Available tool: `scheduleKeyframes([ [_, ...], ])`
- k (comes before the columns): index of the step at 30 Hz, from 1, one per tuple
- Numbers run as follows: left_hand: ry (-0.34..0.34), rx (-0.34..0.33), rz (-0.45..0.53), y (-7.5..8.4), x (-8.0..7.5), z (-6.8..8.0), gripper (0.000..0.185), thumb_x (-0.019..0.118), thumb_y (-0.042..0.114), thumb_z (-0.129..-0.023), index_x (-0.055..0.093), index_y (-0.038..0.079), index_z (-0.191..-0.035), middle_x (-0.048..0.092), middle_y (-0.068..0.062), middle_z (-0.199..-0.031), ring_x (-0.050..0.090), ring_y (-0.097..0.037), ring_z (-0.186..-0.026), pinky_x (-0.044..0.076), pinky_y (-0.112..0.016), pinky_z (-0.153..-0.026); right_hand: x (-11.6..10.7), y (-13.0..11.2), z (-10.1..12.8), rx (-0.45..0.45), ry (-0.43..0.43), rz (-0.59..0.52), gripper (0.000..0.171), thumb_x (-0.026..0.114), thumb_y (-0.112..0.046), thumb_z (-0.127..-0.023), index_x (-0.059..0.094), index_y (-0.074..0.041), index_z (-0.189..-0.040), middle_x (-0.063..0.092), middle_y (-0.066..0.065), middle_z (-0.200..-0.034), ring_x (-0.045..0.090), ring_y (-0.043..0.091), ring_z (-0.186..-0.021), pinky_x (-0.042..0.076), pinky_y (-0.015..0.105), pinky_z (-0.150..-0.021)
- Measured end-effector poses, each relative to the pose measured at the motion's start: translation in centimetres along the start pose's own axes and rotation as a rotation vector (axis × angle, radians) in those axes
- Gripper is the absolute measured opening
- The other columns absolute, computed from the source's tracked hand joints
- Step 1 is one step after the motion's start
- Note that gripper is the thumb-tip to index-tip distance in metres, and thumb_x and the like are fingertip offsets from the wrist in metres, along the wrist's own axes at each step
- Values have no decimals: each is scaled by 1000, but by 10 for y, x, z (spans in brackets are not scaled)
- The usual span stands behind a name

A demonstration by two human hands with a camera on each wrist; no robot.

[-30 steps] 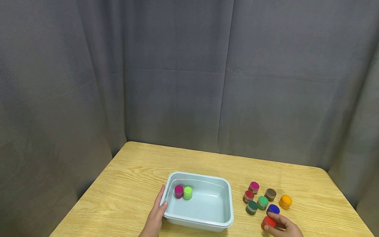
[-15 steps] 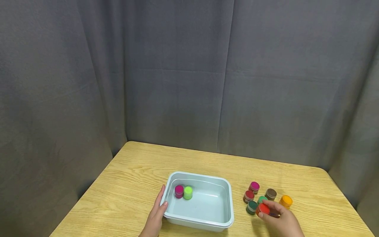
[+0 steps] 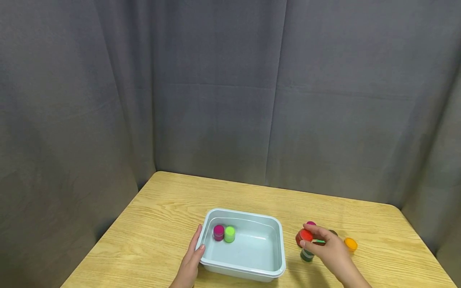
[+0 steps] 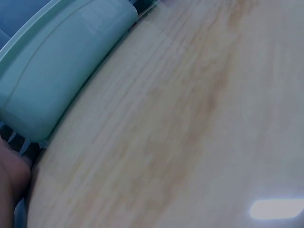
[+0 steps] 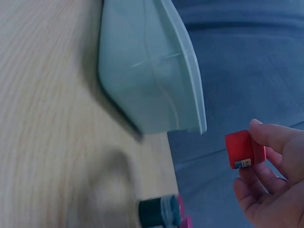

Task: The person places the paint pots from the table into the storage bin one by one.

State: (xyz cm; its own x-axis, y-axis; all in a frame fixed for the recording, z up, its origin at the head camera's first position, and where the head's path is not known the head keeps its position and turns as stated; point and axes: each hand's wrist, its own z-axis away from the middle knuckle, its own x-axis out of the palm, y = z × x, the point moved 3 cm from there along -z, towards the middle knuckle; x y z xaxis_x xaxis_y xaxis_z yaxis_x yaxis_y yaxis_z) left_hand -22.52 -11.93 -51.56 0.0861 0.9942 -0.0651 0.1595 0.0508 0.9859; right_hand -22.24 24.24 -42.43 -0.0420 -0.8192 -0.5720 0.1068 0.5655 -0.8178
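Observation:
My right hand (image 3: 329, 249) pinches a small red paint jar (image 3: 306, 236) between thumb and fingers, held above the other jars. In the right wrist view the red jar shows a small label and hangs to the right of the tub. Straight fingers of my left hand (image 3: 189, 260) lie along the left wall of the pale blue-green plastic tub (image 3: 248, 273), its thumb touching the rim near the front corner. Inside the tub stand a magenta jar (image 3: 218, 233) and a lime green jar (image 3: 229, 234), side by side at the left.
Under and behind my right hand are a dark green jar (image 3: 307, 255), an orange jar (image 3: 351, 244) and a mostly covered pink jar (image 3: 311, 223); others are largely hidden. The wooden table (image 3: 155, 224) is bounded by grey curtains (image 3: 216, 120).
My right hand has lifted the red jar and carried it leftward and away from me, over the cluster of jars. The left hand and tub stay almost where they were.

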Motion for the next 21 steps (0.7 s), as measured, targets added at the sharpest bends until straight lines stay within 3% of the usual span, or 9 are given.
scheduleKeyframes([
  [11, -4, -20, 10, -1, 0, -1, 59, 34, 27, -106, 13, 8, -158, 4, -17, -165, 0, -46, -150, 1, -69, -115, 19, -30, -10, -50, -16, -90, 55, 79, -23, -83, 61, -8, -133, 67, 14, -122, 64, 19, -95, 59, 23, -72],
  [21, -8, -21, 16, -1, 0, -1, 59, 35, 27, -106, 13, 9, -158, 4, -16, -166, 0, -45, -150, 1, -68, -117, 43, -56, -22, -113, -46, -115, 54, 81, -19, -80, 63, -8, -129, 69, 11, -116, 65, 24, -101, 61, 35, -80],
])
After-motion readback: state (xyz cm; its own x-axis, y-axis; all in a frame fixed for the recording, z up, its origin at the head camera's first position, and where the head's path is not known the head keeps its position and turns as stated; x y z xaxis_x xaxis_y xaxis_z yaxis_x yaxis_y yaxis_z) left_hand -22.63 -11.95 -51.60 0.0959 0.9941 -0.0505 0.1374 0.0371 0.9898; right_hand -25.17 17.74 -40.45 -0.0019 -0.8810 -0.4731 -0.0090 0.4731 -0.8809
